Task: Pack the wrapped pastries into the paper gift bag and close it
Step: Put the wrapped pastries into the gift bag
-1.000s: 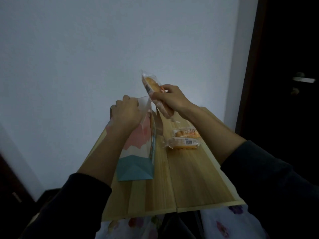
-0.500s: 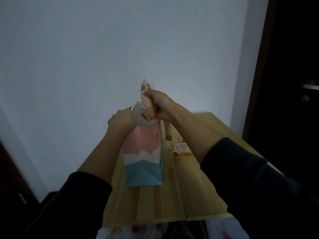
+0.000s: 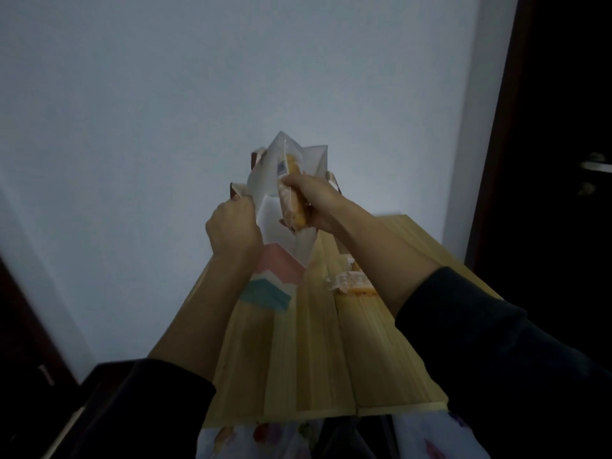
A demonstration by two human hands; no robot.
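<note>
Surface: wooden table (image 3: 318, 359), lower centre, dim room.
Left hand (image 3: 233, 226): pinching paper gift bag (image 3: 281, 260) rim open.
Right hand (image 3: 318, 202): clasping wrapped pastry (image 3: 291, 200), now lowered into the mouth; insertion underway.
Remaining: another pastry (image 3: 351, 281) on table, right of centre.

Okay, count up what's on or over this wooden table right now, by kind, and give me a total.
Paper gift bag: 1
Wrapped pastries: at least 2, one in the right hand at the bag's mouth, one on the table; the forearm may hide more
Total: 3 visible
</note>
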